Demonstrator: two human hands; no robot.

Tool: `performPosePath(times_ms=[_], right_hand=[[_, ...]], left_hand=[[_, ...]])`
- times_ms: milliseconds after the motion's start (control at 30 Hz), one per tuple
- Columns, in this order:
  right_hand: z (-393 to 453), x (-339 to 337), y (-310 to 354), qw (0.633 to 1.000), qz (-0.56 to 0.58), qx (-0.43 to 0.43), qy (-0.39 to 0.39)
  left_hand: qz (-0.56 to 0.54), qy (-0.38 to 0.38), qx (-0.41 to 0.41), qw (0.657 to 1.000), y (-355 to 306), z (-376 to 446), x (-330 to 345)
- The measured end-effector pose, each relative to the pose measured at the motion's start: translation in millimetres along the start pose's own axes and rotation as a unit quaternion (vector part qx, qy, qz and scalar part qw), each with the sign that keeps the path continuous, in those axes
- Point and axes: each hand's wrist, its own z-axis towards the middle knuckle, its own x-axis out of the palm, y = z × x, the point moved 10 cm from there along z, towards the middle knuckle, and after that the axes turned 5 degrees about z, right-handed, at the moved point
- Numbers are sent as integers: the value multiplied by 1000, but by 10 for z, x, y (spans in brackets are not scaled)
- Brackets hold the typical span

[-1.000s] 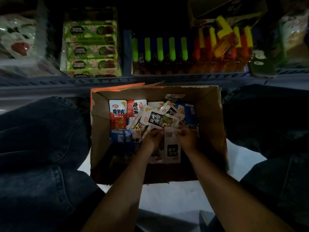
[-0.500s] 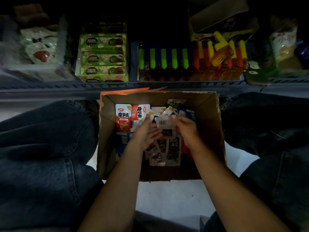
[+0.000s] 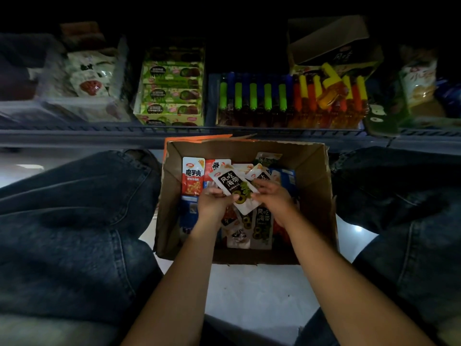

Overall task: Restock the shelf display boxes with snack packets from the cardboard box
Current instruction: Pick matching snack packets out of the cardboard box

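An open cardboard box (image 3: 316, 186) sits on the floor between my knees, full of mixed snack packets. Both hands are inside it. My left hand (image 3: 215, 203) and my right hand (image 3: 273, 198) together hold a small stack of white-and-black seaweed packets (image 3: 230, 182), lifted above the pile and fanned out. A red-and-white packet (image 3: 192, 178) stands at the box's left side. More seaweed packets (image 3: 262, 226) lie flat below my hands. On the shelf ahead stands an open dark display box (image 3: 334, 46) with the same black label, at the upper right.
The low shelf edge (image 3: 224, 132) runs just beyond the box. On it are a green display carton (image 3: 172, 96), a row of green- and orange-capped tubes (image 3: 287, 101), and bagged snacks (image 3: 89, 76) at the left. My jeans-clad knees (image 3: 74, 208) flank the box.
My hands have gathered seaweed packets from the pile and raised them; the top packet has been turned from its barcode back to its black printed front. The view shifted slightly.
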Motion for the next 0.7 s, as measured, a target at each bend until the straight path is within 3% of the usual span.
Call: performPosePath(times_ms=[133, 233, 367, 467, 600, 700], right_hand=[[41, 114, -126, 999, -35, 20, 30], [140, 199, -200, 996, -65, 32, 56], [445, -42, -284, 990, -127, 30, -57], [677, -188, -349, 965, -241, 4, -104], [784, -164, -289, 919, -383, -5, -92], [812, -149, -182, 906, -409, -34, -107]], left_hand=[[-134, 80, -76, 985, 150, 71, 91], [-129, 53, -109, 984, 257, 185, 22], [-149, -2, -120, 982, 363, 331, -58], [-113, -44, -119, 985, 461, 477, -143], [-98, -59, -137, 984, 591, 574, -177], [-113, -58, -136, 982, 627, 596, -168]])
